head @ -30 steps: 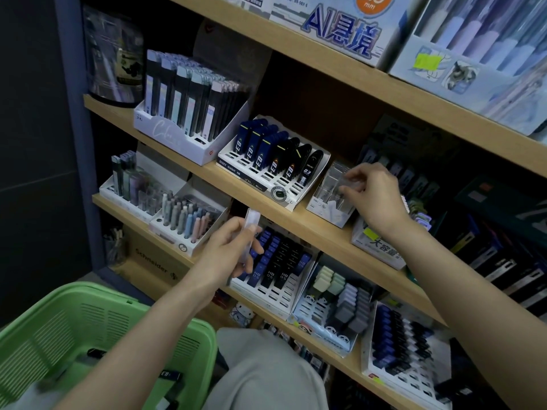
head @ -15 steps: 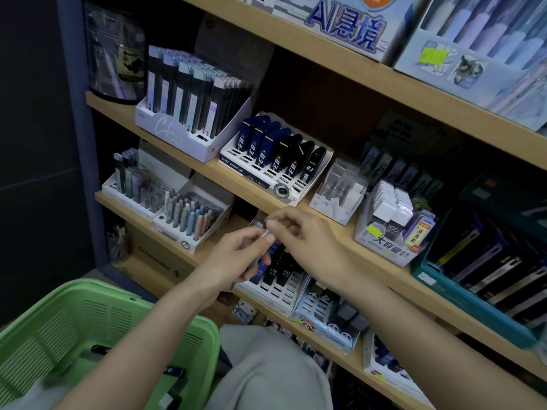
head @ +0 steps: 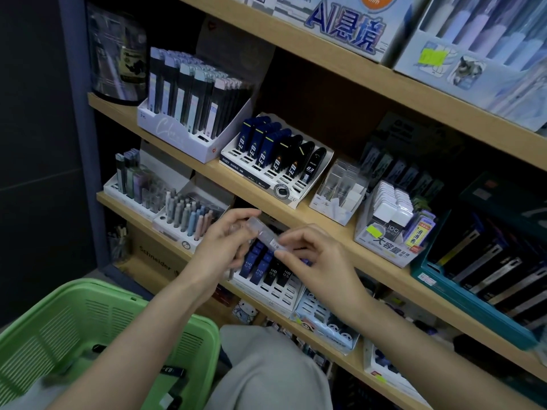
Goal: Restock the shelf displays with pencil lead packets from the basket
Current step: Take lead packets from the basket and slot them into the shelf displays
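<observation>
The middle shelf (head: 350,242) carries a clear display box (head: 337,187), up and to the right of both hands. The green basket (head: 88,315) sits low at the left. The left hand (head: 222,244) and the right hand (head: 322,261) pinch one clear lead packet (head: 266,236) between them. Its long axis runs from upper left to lower right, and the right hand is nearer to the box.

Head-worn view, angled down, near shelves (head: 444,108), edges seemingly distorted

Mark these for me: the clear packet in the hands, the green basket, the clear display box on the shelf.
packet (head: 265,235): head view, middle of the clear case.
basket (head: 74,318): head view, slotted inner wall.
display box (head: 334,210): head view, front wall.
</observation>
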